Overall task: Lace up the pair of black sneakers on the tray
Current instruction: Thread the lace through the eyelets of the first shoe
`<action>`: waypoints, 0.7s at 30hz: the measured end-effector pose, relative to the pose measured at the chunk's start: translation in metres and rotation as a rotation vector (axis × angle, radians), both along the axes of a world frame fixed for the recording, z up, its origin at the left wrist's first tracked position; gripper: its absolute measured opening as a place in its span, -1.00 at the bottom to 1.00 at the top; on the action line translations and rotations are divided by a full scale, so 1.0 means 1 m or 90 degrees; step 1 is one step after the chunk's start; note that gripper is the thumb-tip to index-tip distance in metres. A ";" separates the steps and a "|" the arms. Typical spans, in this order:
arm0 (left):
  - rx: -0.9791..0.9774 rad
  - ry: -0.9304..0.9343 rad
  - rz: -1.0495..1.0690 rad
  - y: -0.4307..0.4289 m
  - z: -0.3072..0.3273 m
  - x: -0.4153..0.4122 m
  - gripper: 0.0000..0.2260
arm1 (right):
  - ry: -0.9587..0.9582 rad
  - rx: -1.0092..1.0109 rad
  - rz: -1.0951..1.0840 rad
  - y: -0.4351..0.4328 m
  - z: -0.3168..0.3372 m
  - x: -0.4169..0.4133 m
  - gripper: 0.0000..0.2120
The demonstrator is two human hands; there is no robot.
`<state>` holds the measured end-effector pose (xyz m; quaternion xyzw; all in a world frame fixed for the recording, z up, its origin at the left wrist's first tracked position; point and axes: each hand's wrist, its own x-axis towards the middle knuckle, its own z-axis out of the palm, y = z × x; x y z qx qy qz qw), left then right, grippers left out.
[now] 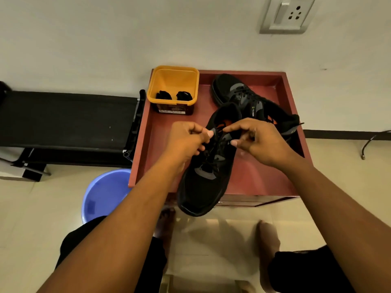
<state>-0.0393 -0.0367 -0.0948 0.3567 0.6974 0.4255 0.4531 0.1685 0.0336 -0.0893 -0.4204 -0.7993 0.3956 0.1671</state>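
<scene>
near sneaker (203, 187): mid tray (254, 176), toe hanging past the 6 o'clock edge.
left hand (186, 138): your fingers (208, 134) pinch the lace (220, 130) at the collar.
right hand (260, 142): fingers (237, 126) pinch it too, just beside the left.
far sneaker (237, 89): 1 o'clock on the tray, looks laced.
done: probably one shoe; this one threaded near the top.
left: last eyelets or the knot, can't tell which.
yellow tub (173, 81): 11 o'clock, two black bundles (164, 95) inside.
</scene>
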 end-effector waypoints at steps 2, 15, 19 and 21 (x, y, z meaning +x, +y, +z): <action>-0.021 -0.002 0.007 0.008 0.003 0.004 -0.76 | 0.007 -0.015 -0.014 0.005 -0.005 0.000 -0.72; -0.129 -0.010 -0.114 0.007 0.014 -0.004 -0.88 | 0.057 0.024 -0.008 -0.003 -0.016 -0.005 -0.79; -0.147 -0.109 -0.117 0.001 0.015 -0.012 -0.85 | 0.059 0.009 -0.007 -0.001 -0.014 -0.003 -0.80; -0.110 -0.084 -0.068 0.001 0.012 -0.003 -0.78 | 0.062 0.008 -0.008 0.000 -0.016 -0.002 -0.79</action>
